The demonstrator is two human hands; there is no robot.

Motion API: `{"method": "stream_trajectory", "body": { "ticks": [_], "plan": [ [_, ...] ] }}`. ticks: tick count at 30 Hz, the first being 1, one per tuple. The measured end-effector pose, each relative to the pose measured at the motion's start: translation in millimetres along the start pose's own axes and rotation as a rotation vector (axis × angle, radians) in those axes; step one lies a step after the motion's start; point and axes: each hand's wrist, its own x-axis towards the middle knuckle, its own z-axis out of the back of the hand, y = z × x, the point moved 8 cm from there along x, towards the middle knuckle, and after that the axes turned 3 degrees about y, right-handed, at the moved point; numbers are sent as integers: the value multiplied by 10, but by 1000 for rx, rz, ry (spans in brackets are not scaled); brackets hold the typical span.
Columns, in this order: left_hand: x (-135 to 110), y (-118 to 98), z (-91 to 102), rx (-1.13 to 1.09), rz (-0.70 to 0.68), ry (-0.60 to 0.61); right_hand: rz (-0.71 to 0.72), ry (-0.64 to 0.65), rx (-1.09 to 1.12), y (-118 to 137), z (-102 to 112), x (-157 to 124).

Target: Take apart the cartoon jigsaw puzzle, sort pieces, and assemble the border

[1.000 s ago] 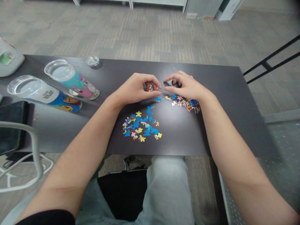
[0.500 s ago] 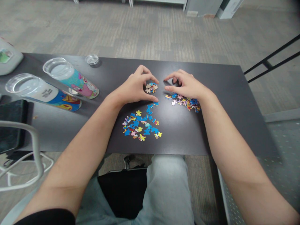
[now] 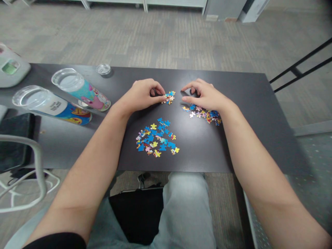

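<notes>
My left hand point(image 3: 146, 91) is at the left edge of a small heap of jigsaw puzzle pieces point(image 3: 170, 98), thumb and forefinger pinched on a piece there; the fingertips partly hide it. My right hand point(image 3: 203, 92) hovers just behind a second pile of puzzle pieces point(image 3: 204, 113), its thumb and forefinger apart with nothing between them. That pile, mostly pink, yellow and blue, is partly covered by the right hand and wrist. Closer to my lap, a wider spread of mainly blue and yellow puzzle pieces point(image 3: 157, 137) lies on the dark table point(image 3: 199, 148).
Two clear tubes with colourful printed bases, one blue point(image 3: 54, 105) and one turquoise-pink point(image 3: 81, 90), lie at the left. Behind them is a round clear lid point(image 3: 103, 70). A white container point(image 3: 12, 67), a black object point(image 3: 17, 138) and a white chair frame point(image 3: 38, 166) are further left.
My left hand has drawn back leftward, and its thumb and forefinger have closed at the small heap. Some blue pieces now lie nearer the front spread. The right hand stays put.
</notes>
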Motion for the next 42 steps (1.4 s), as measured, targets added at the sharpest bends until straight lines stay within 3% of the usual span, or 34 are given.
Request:
{"method": "stream_trajectory", "body": {
  "ticks": [9,14,18,25,32,36,42],
  "plan": [
    [0,25,71,-140,54,-101,-4,-23,5,-23,-24,-3],
    [-50,-152,40,-358,82,70,-9,-18,12,8,-8,-15],
    [-98,-287,-33,-274,26,223,-19,-15,1,55,17,-34],
    [-36,-207,-13,-120,-47,70,-37,1,-10,60,23,-34],
    [-55,-200,37,-81,-54,141,1,-6,1,24,8,-13],
    [-87,-268,-19,-67,-101,257,-10,-8,2,31,7,-23],
    [-114,-319,-73,-61,-108,296,-28,4,3,45,23,-26]
  ]
}}
